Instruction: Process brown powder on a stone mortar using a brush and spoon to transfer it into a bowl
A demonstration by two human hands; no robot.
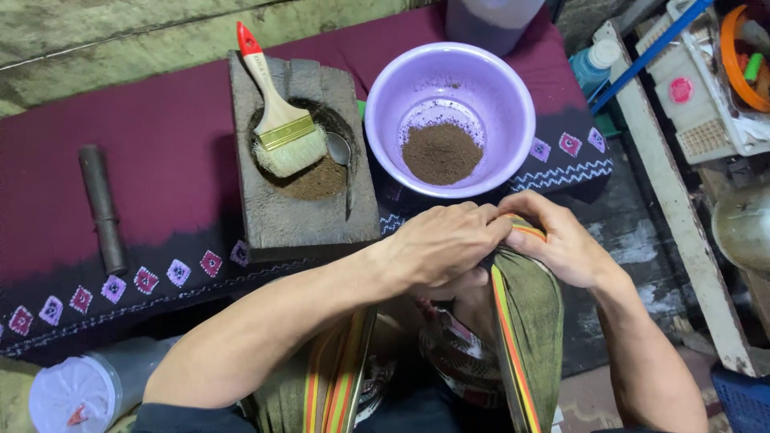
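both hands meet over the lap. the left hand (437, 244) and the right hand (561, 240) each close their grip on the top edge of an olive cloth (529, 321) with orange and yellow stripes. just beyond them, on the dark red mat (160, 144), stands a purple bowl (497, 88) with brown powder (441, 152), beside a wooden block (297, 216) carrying a brush (277, 120).

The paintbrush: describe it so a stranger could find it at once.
Start at the maroon cloth and find the grey stone block left of the purple bowl. The paintbrush lies across its hollow of brown powder; it alone has a red-tipped handle and pale bristles.
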